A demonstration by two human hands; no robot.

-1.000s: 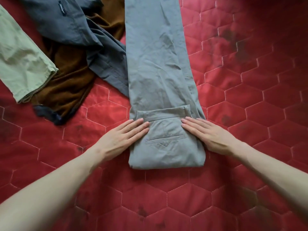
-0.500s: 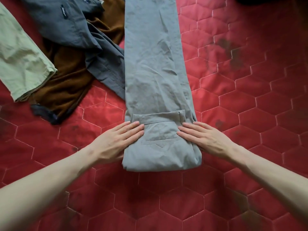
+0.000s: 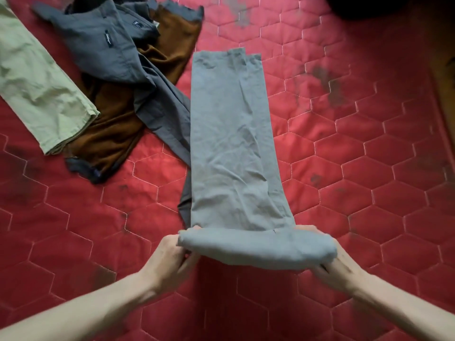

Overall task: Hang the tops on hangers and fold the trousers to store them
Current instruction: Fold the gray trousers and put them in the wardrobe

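My left hand (image 3: 172, 257) and right hand (image 3: 337, 264) each pinch an end of the grey trousers' (image 3: 234, 143) folded near edge, lifting it to turn another fold. The legs lie flat on the red quilt (image 3: 369, 168), stretching far, so the fold keeps straight.

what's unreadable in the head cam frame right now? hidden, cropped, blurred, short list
- Fingertips of the left hand and right hand: tucked under the fold of the grey trousers.
- Labels on the dark grey garment: too small to read.
- Light green trousers: cut off by the left edge.
- Brown garment: mostly covered by the dark grey one.
- Dark shape at the top edge: cropped, unidentifiable.
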